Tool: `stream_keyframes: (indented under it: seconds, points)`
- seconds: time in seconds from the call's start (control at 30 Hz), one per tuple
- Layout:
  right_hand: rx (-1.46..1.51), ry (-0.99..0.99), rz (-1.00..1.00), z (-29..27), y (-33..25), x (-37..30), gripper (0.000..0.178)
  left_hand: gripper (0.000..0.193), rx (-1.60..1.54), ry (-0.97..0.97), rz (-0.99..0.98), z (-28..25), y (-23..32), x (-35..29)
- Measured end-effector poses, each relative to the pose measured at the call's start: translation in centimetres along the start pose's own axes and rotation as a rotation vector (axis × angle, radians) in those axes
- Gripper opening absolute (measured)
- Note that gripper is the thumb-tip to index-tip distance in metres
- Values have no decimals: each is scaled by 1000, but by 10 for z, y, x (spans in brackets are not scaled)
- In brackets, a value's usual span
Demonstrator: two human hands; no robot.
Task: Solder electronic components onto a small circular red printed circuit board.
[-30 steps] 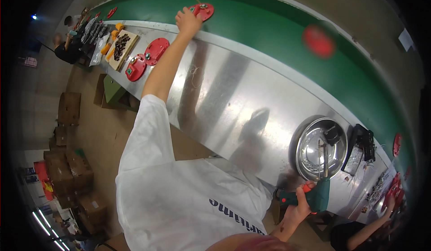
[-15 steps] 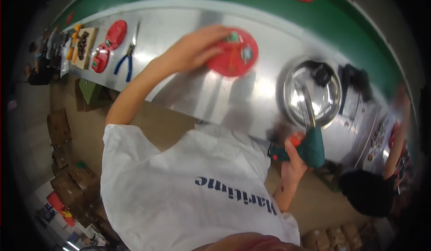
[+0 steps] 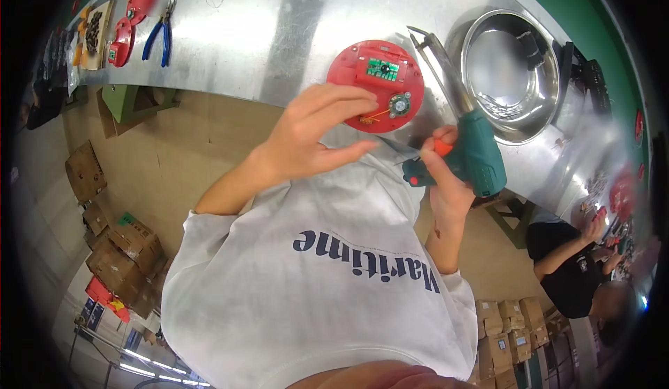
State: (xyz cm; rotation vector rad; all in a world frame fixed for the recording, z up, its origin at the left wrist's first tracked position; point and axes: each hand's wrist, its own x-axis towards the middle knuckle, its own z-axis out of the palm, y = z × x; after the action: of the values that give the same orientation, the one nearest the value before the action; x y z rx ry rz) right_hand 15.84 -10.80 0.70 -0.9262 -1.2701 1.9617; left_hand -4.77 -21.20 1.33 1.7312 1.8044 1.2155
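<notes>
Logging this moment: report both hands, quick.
Left hand: open, fingers over the red disc; contact can't be told.
Right hand: closed, holding the green gun-shaped tool.

White T-shirt [image 3: 265, 319], loose short sleeves [image 3: 209, 230], bold dark lettering [image 3: 359, 251] (upside down from here); left hand [image 3: 317, 128] and right hand [image 3: 451, 190] bare, a dark mark [image 3: 437, 234] near the right wrist [image 3: 448, 220].

Observed tan floor [image 3: 209, 142], metal-topped bench [image 3: 244, 48] bordered by green surface [image 3: 601, 30]; noted cardboard cartons [image 3: 120, 260] left and right, lit strip lights [image 3: 137, 370].
</notes>
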Motion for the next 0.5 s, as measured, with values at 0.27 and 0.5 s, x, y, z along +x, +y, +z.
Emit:
stream_keyframes:
  seconds: [0.27, 0.5]
  points:
    - [-42, -62, 25, 21, 1, 16, 42, 11, -338, 69, -372, 17, 11, 3]
    - [-107, -88, -85, 40, -2, 24, 33, 12, -368, -5, -280, 13, 5, -1]
